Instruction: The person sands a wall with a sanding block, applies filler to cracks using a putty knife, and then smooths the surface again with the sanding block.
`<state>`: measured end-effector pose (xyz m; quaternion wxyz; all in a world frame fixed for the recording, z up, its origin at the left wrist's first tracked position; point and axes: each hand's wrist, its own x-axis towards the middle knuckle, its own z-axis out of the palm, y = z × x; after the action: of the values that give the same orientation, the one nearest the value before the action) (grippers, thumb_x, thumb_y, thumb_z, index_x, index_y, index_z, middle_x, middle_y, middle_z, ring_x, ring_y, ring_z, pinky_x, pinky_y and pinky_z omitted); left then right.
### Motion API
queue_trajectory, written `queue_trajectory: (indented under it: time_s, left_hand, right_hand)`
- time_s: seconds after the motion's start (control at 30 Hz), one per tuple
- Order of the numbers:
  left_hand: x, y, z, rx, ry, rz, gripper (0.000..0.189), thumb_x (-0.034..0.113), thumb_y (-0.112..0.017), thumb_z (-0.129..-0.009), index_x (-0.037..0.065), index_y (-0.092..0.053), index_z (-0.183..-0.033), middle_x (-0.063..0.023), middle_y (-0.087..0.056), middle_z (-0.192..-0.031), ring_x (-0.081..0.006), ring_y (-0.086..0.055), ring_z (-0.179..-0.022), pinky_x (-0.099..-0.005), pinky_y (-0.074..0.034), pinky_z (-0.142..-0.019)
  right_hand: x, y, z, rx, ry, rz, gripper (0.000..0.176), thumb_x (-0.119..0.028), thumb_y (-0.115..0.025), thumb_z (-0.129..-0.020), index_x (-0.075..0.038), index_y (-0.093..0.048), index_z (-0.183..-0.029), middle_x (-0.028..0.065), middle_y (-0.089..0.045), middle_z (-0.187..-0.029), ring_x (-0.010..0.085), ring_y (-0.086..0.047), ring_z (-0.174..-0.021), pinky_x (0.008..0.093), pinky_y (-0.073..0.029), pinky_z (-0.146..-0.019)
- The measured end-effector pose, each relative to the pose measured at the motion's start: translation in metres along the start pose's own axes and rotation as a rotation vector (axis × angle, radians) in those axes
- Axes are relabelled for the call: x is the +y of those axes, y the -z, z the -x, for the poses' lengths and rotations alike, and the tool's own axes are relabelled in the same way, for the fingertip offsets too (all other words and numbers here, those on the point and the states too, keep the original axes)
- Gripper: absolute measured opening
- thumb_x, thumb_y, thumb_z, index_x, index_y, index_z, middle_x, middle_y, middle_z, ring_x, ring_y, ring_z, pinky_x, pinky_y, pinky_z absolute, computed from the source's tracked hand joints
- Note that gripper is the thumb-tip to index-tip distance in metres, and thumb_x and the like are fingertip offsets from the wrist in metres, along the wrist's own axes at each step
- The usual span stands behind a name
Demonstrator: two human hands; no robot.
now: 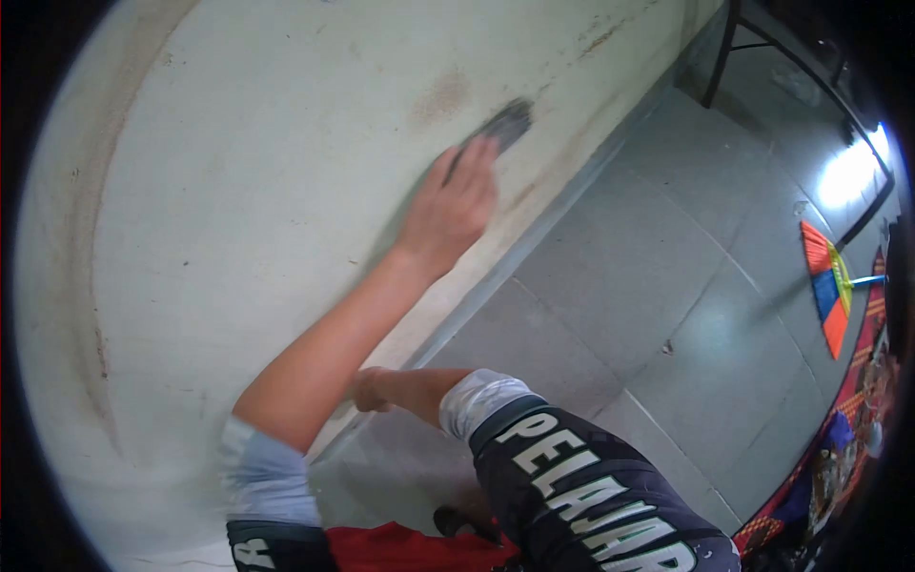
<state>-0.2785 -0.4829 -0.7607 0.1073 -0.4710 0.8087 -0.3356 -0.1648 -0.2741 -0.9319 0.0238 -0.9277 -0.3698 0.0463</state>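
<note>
My left hand (450, 212) is up against the pale, stained wall (257, 210), its fingers closed round a dark grey brush-like scrubber (510, 124). The scrubber is blurred, and its far end reaches the wall beside a brown smudge (440, 98). Lower down, my right hand (373, 389) is close to the foot of the wall. My left forearm covers part of it, and its fingers are hidden, so I cannot see whether it holds anything. Both arms wear dark sleeves with white lettering and pale rolled cuffs.
Grey floor tiles (610, 276) meet the wall along a grey skirting strip (553, 214). To the right are a broom (827, 286) with orange and blue bristles, a dark metal frame (721, 57), and a red patterned cloth (863, 348) with assorted things on it.
</note>
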Motion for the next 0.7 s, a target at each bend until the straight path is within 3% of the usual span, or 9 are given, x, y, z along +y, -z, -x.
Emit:
queue_trajectory:
  time_s: [0.07,0.13,0.3,0.37,0.47,0.5,0.53,0.63,0.7]
  left_hand:
    - [0.007,0.017,0.043,-0.009,0.046,0.063,0.038,0.008,-0.059,-0.081,0.000,-0.060,-0.119,-0.0195,-0.046,-0.144,-0.0298,-0.042,-0.135,-0.0424,-0.034,-0.111]
    - [0.007,0.032,0.085,-0.013,0.095,0.057,0.036,0.007,-0.059,-0.082,0.001,-0.061,-0.118,-0.0195,-0.047,-0.143,-0.0301,-0.044,-0.134,-0.0431,-0.036,-0.110]
    - [-0.011,0.073,0.189,0.092,0.279,0.055,0.030,0.004,-0.056,-0.085,0.002,-0.064,-0.114,-0.0165,-0.049,-0.142,-0.0302,-0.048,-0.130,-0.0439,-0.039,-0.108]
    - [-0.018,0.098,0.237,0.078,0.356,0.041,0.031,0.004,-0.056,-0.085,0.002,-0.065,-0.115,-0.0157,-0.049,-0.142,-0.0297,-0.047,-0.130,-0.0440,-0.039,-0.108]
    - [-0.010,0.134,0.310,0.073,0.546,0.034,0.034,0.003,-0.058,-0.083,0.002,-0.064,-0.116,-0.0147,-0.047,-0.145,-0.0293,-0.044,-0.134,-0.0453,-0.038,-0.110]
    - [0.001,0.112,0.289,0.106,0.608,0.070,0.036,0.003,-0.059,-0.082,0.002,-0.064,-0.117,-0.0145,-0.045,-0.147,-0.0294,-0.041,-0.136,-0.0465,-0.036,-0.111]
    - [0.005,0.123,0.312,0.113,0.677,0.032,0.036,0.003,-0.059,-0.082,0.002,-0.064,-0.117,-0.0145,-0.045,-0.147,-0.0294,-0.041,-0.136,-0.0465,-0.036,-0.111]
    - [0.030,0.135,0.342,0.081,0.883,0.264,0.042,0.005,-0.064,-0.078,0.002,-0.062,-0.120,-0.0151,-0.038,-0.152,-0.0303,-0.032,-0.143,-0.0493,-0.032,-0.114]
    - [0.027,0.121,0.347,-0.097,0.719,0.318,0.048,0.008,-0.067,-0.076,0.002,-0.060,-0.123,-0.0154,-0.032,-0.156,-0.0327,-0.025,-0.146,-0.0505,-0.028,-0.116]
  right_hand:
    - [-0.009,0.009,0.028,-0.081,-0.131,-0.142,0.026,-0.017,-0.075,-0.073,-0.011,-0.077,-0.098,0.0084,-0.073,-0.104,0.0291,-0.069,-0.100,0.0441,-0.056,-0.082]
    - [-0.013,0.013,0.036,0.046,-0.307,-0.303,0.023,-0.014,-0.073,-0.073,-0.010,-0.076,-0.095,0.0085,-0.073,-0.102,0.0288,-0.069,-0.099,0.0434,-0.055,-0.084]
    - [-0.024,0.039,0.060,-0.034,-0.466,-0.491,0.023,-0.013,-0.065,-0.074,-0.003,-0.073,-0.093,0.0166,-0.072,-0.098,0.0320,-0.068,-0.096,0.0433,-0.054,-0.082]
    - [-0.032,0.026,0.056,0.299,-0.594,-0.671,0.024,-0.020,-0.059,-0.084,-0.003,-0.072,-0.096,0.0184,-0.070,-0.097,0.0306,-0.069,-0.090,0.0403,-0.055,-0.080]
    - [-0.046,0.049,0.059,0.537,-0.683,-1.310,0.030,-0.026,-0.058,-0.091,0.002,-0.067,-0.097,0.0147,-0.070,-0.094,0.0213,-0.069,-0.081,0.0357,-0.055,-0.069]
    - [-0.030,0.038,0.096,0.645,-0.758,-1.446,0.033,-0.029,-0.057,-0.093,0.001,-0.067,-0.099,0.0149,-0.069,-0.096,0.0201,-0.068,-0.082,0.0346,-0.054,-0.070]
    - [-0.033,0.059,0.085,0.583,-0.724,-1.406,0.033,-0.029,-0.057,-0.093,0.001,-0.067,-0.099,0.0149,-0.069,-0.096,0.0201,-0.068,-0.082,0.0346,-0.054,-0.070]
    - [-0.051,0.117,0.087,1.043,-0.623,-1.718,0.041,-0.035,-0.049,-0.100,0.003,-0.063,-0.105,0.0149,-0.069,-0.097,0.0231,-0.068,-0.085,0.0354,-0.054,-0.070]
    - [-0.051,0.136,0.084,1.119,-0.690,-1.687,0.049,-0.043,-0.049,-0.101,0.005,-0.059,-0.106,0.0168,-0.067,-0.099,0.0229,-0.067,-0.087,0.0336,-0.055,-0.069]
